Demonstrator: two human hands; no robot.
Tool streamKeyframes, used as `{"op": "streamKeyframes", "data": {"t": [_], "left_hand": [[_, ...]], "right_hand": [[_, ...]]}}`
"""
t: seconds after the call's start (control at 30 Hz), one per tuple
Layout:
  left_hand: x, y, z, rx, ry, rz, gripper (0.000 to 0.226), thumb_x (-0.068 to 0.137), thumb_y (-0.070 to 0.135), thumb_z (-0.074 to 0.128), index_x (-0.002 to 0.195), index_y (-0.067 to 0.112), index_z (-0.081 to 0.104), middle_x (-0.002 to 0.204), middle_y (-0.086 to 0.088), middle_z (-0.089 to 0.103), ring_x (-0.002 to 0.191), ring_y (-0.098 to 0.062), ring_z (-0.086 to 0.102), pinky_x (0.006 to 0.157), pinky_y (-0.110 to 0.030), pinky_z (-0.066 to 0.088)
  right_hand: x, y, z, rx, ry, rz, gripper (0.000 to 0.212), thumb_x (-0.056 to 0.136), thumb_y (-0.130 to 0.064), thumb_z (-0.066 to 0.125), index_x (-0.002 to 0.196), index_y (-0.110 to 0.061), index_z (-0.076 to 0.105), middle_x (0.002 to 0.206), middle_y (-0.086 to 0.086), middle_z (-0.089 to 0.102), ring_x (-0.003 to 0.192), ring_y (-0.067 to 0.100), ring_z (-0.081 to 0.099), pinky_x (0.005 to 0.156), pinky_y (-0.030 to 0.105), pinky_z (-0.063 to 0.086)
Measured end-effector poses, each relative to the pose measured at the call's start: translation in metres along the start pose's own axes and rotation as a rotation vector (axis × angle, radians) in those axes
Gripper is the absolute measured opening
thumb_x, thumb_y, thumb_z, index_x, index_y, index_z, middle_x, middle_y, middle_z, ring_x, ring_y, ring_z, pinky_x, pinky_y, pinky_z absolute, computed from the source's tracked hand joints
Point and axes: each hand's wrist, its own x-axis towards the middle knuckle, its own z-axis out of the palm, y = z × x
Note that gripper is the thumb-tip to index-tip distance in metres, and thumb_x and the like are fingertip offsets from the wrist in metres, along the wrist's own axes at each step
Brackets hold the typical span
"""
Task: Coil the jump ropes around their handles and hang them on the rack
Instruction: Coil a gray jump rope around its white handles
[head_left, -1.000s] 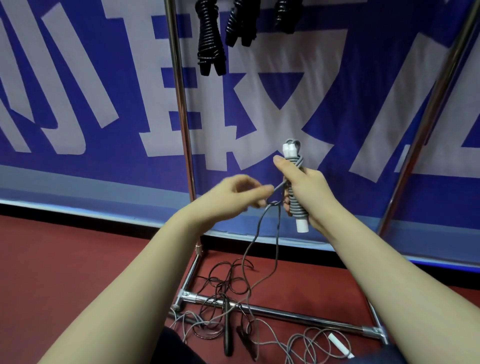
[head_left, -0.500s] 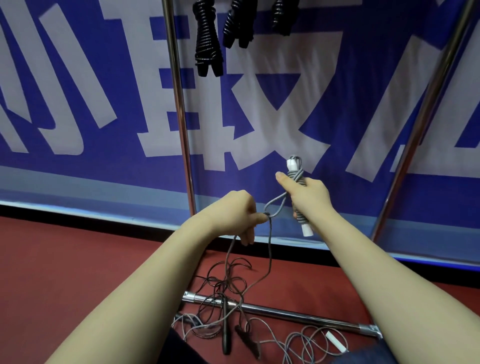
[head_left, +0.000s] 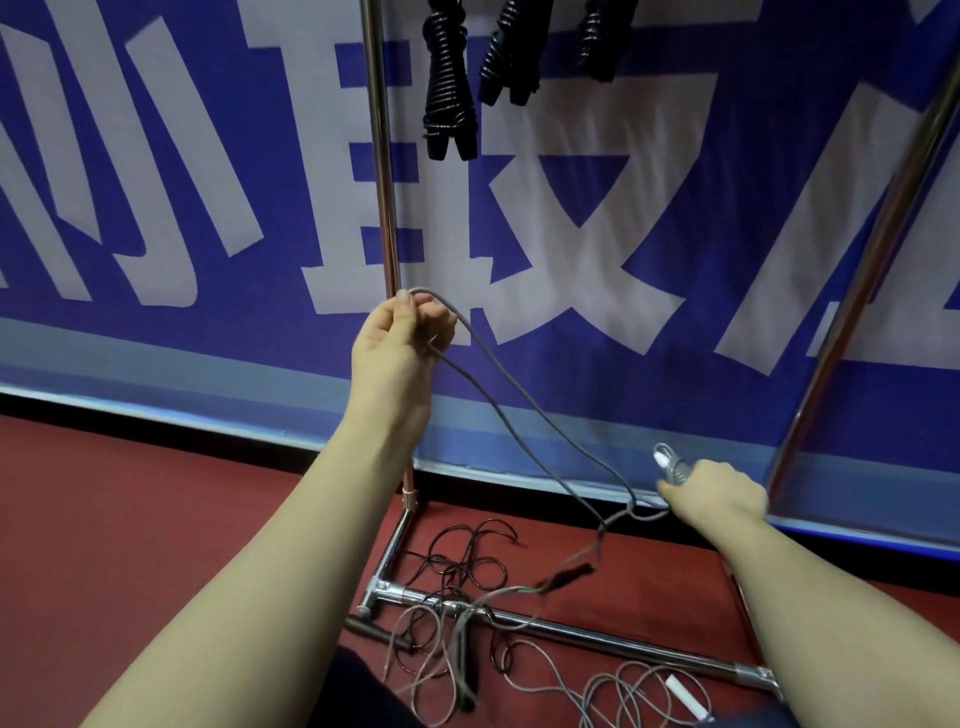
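A blue banner (head_left: 571, 234) is filling the space behind both my grips. The rack (head_left: 382, 171) is standing before it, one upright just behind my left hand (head_left: 395, 343) and the base bar lying below my right hand (head_left: 719, 493). Three black coiled ropes (head_left: 448, 104) are hanging high above my left grip. A tangle of loose ropes (head_left: 457, 571) is lying across the base bar, under both hands. My raised left hand is pinching a loop of the grey rope (head_left: 524, 410), which is running down to my right hand, where I am clasping the partly wrapped handles (head_left: 672, 467).
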Motion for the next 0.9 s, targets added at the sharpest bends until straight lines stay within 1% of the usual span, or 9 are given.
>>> {"op": "streamKeyframes", "data": {"t": [0.1, 0.2, 0.3, 0.37, 0.43, 0.5, 0.63, 0.77, 0.9], "left_hand": [[0.004, -0.001, -0.006, 0.071, 0.16, 0.034, 0.028, 0.106, 0.02, 0.041, 0.085, 0.013, 0.058, 0.063, 0.006, 0.061, 0.058, -0.006, 0.059, 0.055, -0.017, 0.047], [0.014, 0.009, -0.024, 0.179, 0.308, 0.136, 0.028, 0.106, 0.022, 0.041, 0.083, 0.014, 0.054, 0.059, 0.007, 0.063, 0.043, -0.004, 0.042, 0.043, -0.017, 0.034], [0.021, 0.003, -0.045, 0.603, 0.337, 0.271, 0.029, 0.103, 0.024, 0.046, 0.077, 0.016, 0.058, 0.062, 0.003, 0.064, 0.044, -0.007, 0.041, 0.051, -0.025, 0.038], [0.021, -0.013, -0.051, 0.965, 0.169, 0.245, 0.031, 0.1, 0.025, 0.05, 0.074, 0.012, 0.062, 0.061, -0.002, 0.063, 0.049, -0.012, 0.049, 0.059, -0.031, 0.045], [0.017, -0.031, -0.051, 1.237, 0.02, 0.149, 0.035, 0.1, 0.024, 0.051, 0.073, 0.004, 0.062, 0.059, -0.004, 0.062, 0.053, -0.018, 0.056, 0.063, -0.035, 0.05], [0.015, -0.041, -0.05, 1.27, 0.004, 0.092, 0.034, 0.101, 0.024, 0.048, 0.078, 0.003, 0.06, 0.062, -0.006, 0.065, 0.058, -0.022, 0.061, 0.064, -0.037, 0.053], [0.014, -0.036, -0.042, 1.08, 0.095, 0.073, 0.032, 0.105, 0.025, 0.04, 0.086, 0.005, 0.057, 0.067, -0.003, 0.064, 0.056, -0.016, 0.057, 0.058, -0.03, 0.05], [0.017, -0.036, -0.047, 1.011, 0.21, 0.056, 0.031, 0.105, 0.025, 0.037, 0.093, 0.004, 0.057, 0.071, -0.003, 0.063, 0.064, -0.02, 0.06, 0.06, -0.03, 0.047], [0.024, -0.039, -0.07, 1.229, 0.272, -0.01, 0.029, 0.103, 0.024, 0.039, 0.09, 0.004, 0.056, 0.088, -0.014, 0.065, 0.08, -0.033, 0.059, 0.07, -0.038, 0.045]], "right_hand": [[0.001, 0.009, 0.009, -0.106, 0.004, 0.014, 0.039, 0.093, -0.05, 0.049, 0.108, -0.018, 0.067, 0.111, 0.003, 0.068, 0.104, 0.023, 0.065, 0.078, 0.027, 0.045], [0.002, 0.019, 0.015, -0.13, 0.023, 0.049, 0.041, 0.097, -0.048, 0.041, 0.109, -0.018, 0.067, 0.11, 0.002, 0.068, 0.103, 0.023, 0.065, 0.078, 0.029, 0.046], [0.003, 0.02, 0.013, -0.073, 0.011, 0.091, 0.038, 0.095, -0.047, 0.047, 0.106, -0.016, 0.066, 0.108, 0.004, 0.068, 0.102, 0.025, 0.065, 0.078, 0.029, 0.047], [0.008, 0.011, 0.01, 0.308, -0.09, 0.2, 0.045, 0.088, -0.049, 0.058, 0.105, -0.009, 0.065, 0.103, 0.012, 0.068, 0.094, 0.03, 0.066, 0.071, 0.029, 0.046], [0.016, 0.0, 0.006, 0.981, -0.29, 0.26, 0.046, 0.083, -0.042, 0.068, 0.108, -0.004, 0.062, 0.086, 0.019, 0.067, 0.066, 0.03, 0.064, 0.053, 0.03, 0.048], [0.015, -0.008, -0.005, 1.312, -0.546, 0.217, 0.035, 0.087, -0.04, 0.066, 0.1, -0.01, 0.053, 0.082, 0.025, 0.068, 0.043, 0.023, 0.054, 0.04, 0.026, 0.046], [0.001, -0.016, -0.02, 1.366, -0.865, 0.161, 0.041, 0.087, -0.047, 0.063, 0.09, -0.013, 0.039, 0.096, 0.034, 0.068, 0.037, 0.021, 0.049, 0.039, 0.025, 0.047], [0.002, -0.026, -0.016, 1.32, -0.868, 0.148, 0.041, 0.083, -0.047, 0.065, 0.078, -0.013, 0.043, 0.061, 0.016, 0.059, 0.04, 0.022, 0.049, 0.039, 0.024, 0.045], [0.003, -0.04, -0.039, 1.592, -0.805, 0.04, 0.036, 0.081, -0.041, 0.066, 0.071, -0.012, 0.048, 0.059, 0.011, 0.051, 0.049, 0.02, 0.05, 0.04, 0.024, 0.044]]}}
